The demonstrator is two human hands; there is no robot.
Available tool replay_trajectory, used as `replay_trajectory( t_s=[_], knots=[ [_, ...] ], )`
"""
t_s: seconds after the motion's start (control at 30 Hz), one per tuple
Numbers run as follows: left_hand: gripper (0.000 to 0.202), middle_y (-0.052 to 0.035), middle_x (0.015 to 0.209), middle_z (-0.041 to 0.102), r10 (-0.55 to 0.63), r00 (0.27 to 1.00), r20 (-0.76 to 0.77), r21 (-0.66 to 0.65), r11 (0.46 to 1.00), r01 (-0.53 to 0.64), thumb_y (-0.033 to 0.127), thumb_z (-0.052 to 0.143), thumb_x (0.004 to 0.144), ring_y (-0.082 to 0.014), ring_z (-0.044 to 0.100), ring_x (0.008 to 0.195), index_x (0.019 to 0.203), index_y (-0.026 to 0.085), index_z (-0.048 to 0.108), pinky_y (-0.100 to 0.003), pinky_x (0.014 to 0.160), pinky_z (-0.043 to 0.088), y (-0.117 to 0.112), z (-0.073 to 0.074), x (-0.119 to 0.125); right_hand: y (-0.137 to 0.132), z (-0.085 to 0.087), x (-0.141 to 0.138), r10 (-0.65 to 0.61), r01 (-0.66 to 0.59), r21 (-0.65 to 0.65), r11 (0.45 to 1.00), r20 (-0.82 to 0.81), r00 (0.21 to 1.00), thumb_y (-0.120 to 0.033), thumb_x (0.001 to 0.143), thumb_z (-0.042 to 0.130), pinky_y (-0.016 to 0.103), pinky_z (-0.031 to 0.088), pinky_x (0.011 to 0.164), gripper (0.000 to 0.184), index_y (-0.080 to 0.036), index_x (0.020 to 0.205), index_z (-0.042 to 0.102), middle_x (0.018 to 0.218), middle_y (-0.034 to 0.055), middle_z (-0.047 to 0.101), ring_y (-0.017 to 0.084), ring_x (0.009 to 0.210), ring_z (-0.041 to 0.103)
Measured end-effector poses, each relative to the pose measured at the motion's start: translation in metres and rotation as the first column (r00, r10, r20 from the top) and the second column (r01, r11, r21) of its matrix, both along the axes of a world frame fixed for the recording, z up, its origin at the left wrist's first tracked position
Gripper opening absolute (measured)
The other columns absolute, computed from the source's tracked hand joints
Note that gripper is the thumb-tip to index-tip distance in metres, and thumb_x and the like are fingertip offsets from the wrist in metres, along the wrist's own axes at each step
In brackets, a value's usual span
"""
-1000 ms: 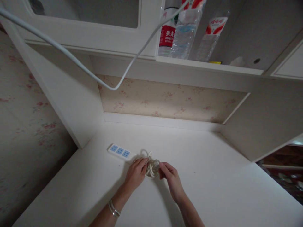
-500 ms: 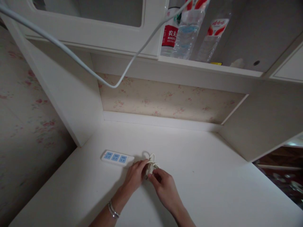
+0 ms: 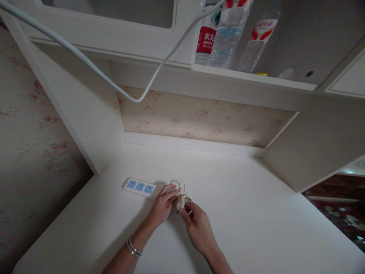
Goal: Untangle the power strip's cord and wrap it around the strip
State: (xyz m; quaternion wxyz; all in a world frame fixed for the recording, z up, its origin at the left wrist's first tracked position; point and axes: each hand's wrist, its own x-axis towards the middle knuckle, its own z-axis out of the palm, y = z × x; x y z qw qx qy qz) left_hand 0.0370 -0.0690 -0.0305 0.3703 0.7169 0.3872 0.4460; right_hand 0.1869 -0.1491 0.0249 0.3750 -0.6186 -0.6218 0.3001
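Both hands are at a bundled white power cord [image 3: 182, 198] above the white desk. My left hand [image 3: 162, 205] is closed around the left side of the bundle, its fingers partly hiding the cord. On the other side, the thumb and fingers of my right hand [image 3: 196, 224] pinch the lower right of the bundle, near what looks like the plug. A white power strip [image 3: 139, 186] with three blue socket faces lies just left of my left hand. Its right end is close to the left fingers.
The white desk [image 3: 242, 228] has a side panel [image 3: 82, 102] at the left and another at the right. Overhead, a shelf holds water bottles [image 3: 226, 38]. A thick white cable [image 3: 137, 99] hangs in front of the cabinet.
The left fingers have lifted and shifted slightly on the bundle, with the index finger straighter. My right hand keeps its pinch. The view has tilted a little.
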Motion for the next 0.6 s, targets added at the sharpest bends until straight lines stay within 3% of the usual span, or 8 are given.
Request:
replay_trajectory(
  t_s=[0.17,0.27,0.33,0.4,0.5,0.6],
  knots=[
    [0.028,-0.0083,0.114,0.056,0.146,0.98,-0.137,0.138,0.982,-0.127,0.018,0.049,0.088,-0.0182,0.059,0.094,0.107,0.027,0.069,-0.034,0.085,0.052,-0.006,0.0,-0.001,0.003,0.002,0.005,0.049,-0.05,0.035,0.998,0.037,0.998,-0.039,0.088,0.055,0.028,0.044,0.067,0.02,-0.023,0.095,0.065,0.086,0.0041,0.065,0.017,0.072,0.058],
    [0.027,-0.0076,0.102,0.06,0.233,0.945,-0.231,0.234,0.956,-0.179,0.019,0.053,0.086,-0.0214,0.057,0.096,0.105,0.028,0.07,-0.037,0.088,0.049,-0.008,0.004,-0.003,0.008,0.0,0.013,0.0,-0.007,0.154,0.988,0.048,0.999,-0.041,0.082,0.063,0.038,0.045,0.089,0.036,-0.024,0.114,0.06,0.111,0.0092,0.061,0.024,0.101,0.056],
    [0.025,-0.0068,0.095,0.061,0.21,0.951,-0.226,0.213,0.964,-0.162,0.019,0.051,0.088,-0.0197,0.058,0.093,0.103,0.026,0.07,-0.033,0.084,0.049,-0.009,0.008,-0.002,0.012,-0.002,0.018,0.016,-0.023,0.193,0.981,0.037,0.999,-0.043,0.079,0.067,0.044,0.037,0.102,0.052,-0.024,0.126,0.053,0.129,0.0108,0.053,0.028,0.12,0.046],
    [0.022,-0.0057,0.091,0.062,0.167,0.968,-0.185,0.157,0.978,-0.139,0.02,0.049,0.089,-0.0171,0.058,0.087,0.098,0.024,0.069,-0.028,0.079,0.049,-0.01,0.012,-0.001,0.016,-0.002,0.021,0.09,-0.091,0.151,0.984,0.017,0.996,-0.043,0.079,0.067,0.045,0.034,0.106,0.058,-0.025,0.131,0.049,0.134,0.0105,0.05,0.027,0.124,0.044],
    [0.019,-0.0049,0.087,0.062,0.11,0.987,-0.117,0.047,0.993,-0.105,0.023,0.05,0.089,-0.0151,0.058,0.078,0.09,0.021,0.069,-0.025,0.07,0.048,-0.008,0.018,-0.002,0.019,0.0,0.021,0.19,-0.19,0.074,0.979,0.001,0.982,-0.041,0.081,0.065,0.041,0.039,0.103,0.048,-0.025,0.126,0.054,0.127,0.0088,0.055,0.025,0.117,0.051],
    [0.021,-0.0049,0.088,0.064,-0.023,0.999,-0.047,-0.073,0.997,0.02,0.028,0.051,0.088,-0.0156,0.059,0.081,0.09,0.021,0.07,-0.025,0.07,0.048,-0.003,0.025,-0.01,0.02,0.003,0.017,0.198,-0.197,0.073,0.978,-0.007,0.98,-0.037,0.08,0.067,0.037,0.042,0.098,0.038,-0.025,0.115,0.06,0.121,0.0081,0.057,0.024,0.111,0.054]
  ],
)
